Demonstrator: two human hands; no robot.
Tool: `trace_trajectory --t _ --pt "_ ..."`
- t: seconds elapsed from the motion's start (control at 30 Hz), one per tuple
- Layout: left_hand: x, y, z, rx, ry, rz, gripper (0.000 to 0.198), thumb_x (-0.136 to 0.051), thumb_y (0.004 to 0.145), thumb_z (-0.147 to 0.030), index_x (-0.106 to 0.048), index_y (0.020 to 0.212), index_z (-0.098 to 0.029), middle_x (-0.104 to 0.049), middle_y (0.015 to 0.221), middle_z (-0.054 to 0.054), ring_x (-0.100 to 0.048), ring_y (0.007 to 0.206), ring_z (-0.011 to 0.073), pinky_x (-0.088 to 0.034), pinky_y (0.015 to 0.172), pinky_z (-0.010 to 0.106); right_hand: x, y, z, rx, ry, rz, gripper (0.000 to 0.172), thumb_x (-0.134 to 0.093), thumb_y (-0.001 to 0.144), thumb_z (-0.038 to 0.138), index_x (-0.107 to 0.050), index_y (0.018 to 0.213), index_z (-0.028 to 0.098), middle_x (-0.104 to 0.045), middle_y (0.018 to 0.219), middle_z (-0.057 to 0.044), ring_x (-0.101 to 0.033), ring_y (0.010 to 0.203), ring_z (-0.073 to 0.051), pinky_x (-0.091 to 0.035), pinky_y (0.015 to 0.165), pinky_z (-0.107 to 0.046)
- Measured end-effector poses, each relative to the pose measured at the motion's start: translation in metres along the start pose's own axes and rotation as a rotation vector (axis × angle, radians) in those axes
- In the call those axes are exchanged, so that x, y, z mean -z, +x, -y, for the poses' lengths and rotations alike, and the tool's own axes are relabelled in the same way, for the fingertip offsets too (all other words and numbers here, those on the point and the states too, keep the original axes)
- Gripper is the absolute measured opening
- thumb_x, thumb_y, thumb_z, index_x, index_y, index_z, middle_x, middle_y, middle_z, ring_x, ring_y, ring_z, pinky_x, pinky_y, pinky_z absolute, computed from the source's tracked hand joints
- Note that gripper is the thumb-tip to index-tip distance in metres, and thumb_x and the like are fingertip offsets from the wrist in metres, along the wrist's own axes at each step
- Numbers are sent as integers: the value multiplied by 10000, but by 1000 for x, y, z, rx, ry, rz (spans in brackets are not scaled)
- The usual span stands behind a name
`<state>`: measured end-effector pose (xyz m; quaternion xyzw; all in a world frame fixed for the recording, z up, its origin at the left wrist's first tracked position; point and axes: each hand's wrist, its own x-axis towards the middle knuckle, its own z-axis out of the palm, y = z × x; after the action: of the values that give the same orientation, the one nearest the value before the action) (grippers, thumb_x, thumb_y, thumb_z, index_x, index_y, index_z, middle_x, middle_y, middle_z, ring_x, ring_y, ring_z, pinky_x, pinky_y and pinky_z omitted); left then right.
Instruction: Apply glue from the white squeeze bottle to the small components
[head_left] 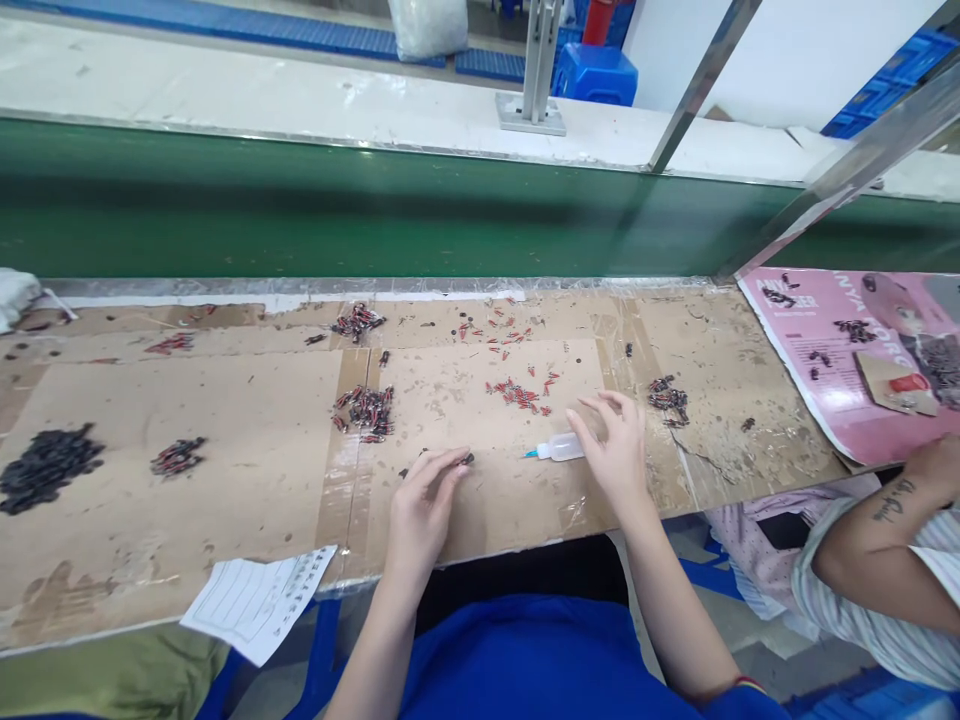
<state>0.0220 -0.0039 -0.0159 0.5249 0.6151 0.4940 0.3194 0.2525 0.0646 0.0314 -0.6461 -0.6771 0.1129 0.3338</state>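
My left hand (421, 505) is over the cardboard near the front edge, thumb and fingers pinched around a small black part (468, 460). Most of that part is hidden by the fingertips. My right hand (619, 445) hovers with its fingers apart beside a small clear squeeze bottle (561, 448) with a blue needle tip. The bottle lies on its side, tip pointing left, its rear end hidden by the thumb. Beyond the bottle are scattered small red pieces (519, 394). A pile of red-and-black parts (367, 412) sits left of them, and another dark pile (667, 398) lies to the right.
A heap of black parts (49, 465) and a smaller red-and-black pile (178, 457) lie on the left. A paper sheet (259, 603) overhangs the front edge. Behind runs a green conveyor belt (337, 210). Another person's arm (877, 520) rests by a pink poster (817, 370) at right.
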Motion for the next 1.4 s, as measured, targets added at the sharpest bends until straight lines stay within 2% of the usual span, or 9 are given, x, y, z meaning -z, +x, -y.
trace_trajectory --t 0.17,0.27,0.53,0.7,0.9,1.0,1.1,1.2,1.4 --pt "-1 0 1 9 -73 22 194 -597 849 -364 -713 861 -210 -716 906 65 -673 899 198 -559 836 345 -15 44 3 162 -40 473 41 -738 792 235 -765 806 262 -702 896 -66 -563 956 -262 -451 887 -436" --pt "-3 -3 2 83 -120 -6 242 -624 817 -417 -713 850 -194 -731 890 72 -689 879 204 -562 842 342 -23 54 9 127 -100 579 82 -709 819 196 -744 745 204 -717 875 -82 -579 946 -247 -447 882 -412" --pt "-8 -4 -8 146 -179 -66 230 -703 743 -399 -740 833 -191 -760 871 67 -717 797 197 -586 798 330 -16 51 1 117 -129 565 126 -704 807 126 -723 920 179 -740 946 -87 -616 933 -226 -448 882 -370" --pt "-8 -5 -15 130 -127 -74 212 -691 753 -385 -756 827 -197 -768 875 70 -721 838 214 -585 828 354 -7 51 -8 145 -167 563 60 -688 819 140 -721 821 191 -734 858 -66 -610 909 -224 -467 824 -344" --pt "-12 -6 -18 151 -128 -50 220 -667 773 -393 -767 849 -212 -770 933 71 -717 920 233 -566 901 395 -1 49 0 192 -196 543 117 -590 899 155 -691 841 155 -733 889 -103 -631 907 -233 -496 825 -370" --pt "-16 -4 -23 197 -158 -51 236 -669 763 -395 -769 860 -205 -771 937 75 -723 904 235 -574 888 394 4 39 11 332 -20 510 111 -559 931 187 -667 924 163 -725 906 -80 -661 839 -188 -528 775 -331" --pt "-19 -1 -31 218 -180 -32 239 -687 739 -405 -771 836 -203 -775 893 73 -730 854 232 -586 855 380 8 25 26 625 141 524 148 -519 959 227 -656 959 171 -713 896 -66 -661 850 -173 -548 779 -317" --pt "-19 0 -36 203 -177 -12 226 -693 736 -403 -770 826 -211 -775 884 67 -728 842 226 -588 837 361 10 16 37 850 129 518 206 -458 980 211 -655 968 151 -700 898 -85 -645 882 -180 -562 790 -320" --pt "-17 -2 -37 174 -167 33 206 -694 750 -392 -770 822 -215 -773 870 62 -726 833 223 -590 820 350 7 12 39 949 8 490 191 -461 964 137 -653 961 141 -680 910 -93 -628 898 -182 -577 779 -307"
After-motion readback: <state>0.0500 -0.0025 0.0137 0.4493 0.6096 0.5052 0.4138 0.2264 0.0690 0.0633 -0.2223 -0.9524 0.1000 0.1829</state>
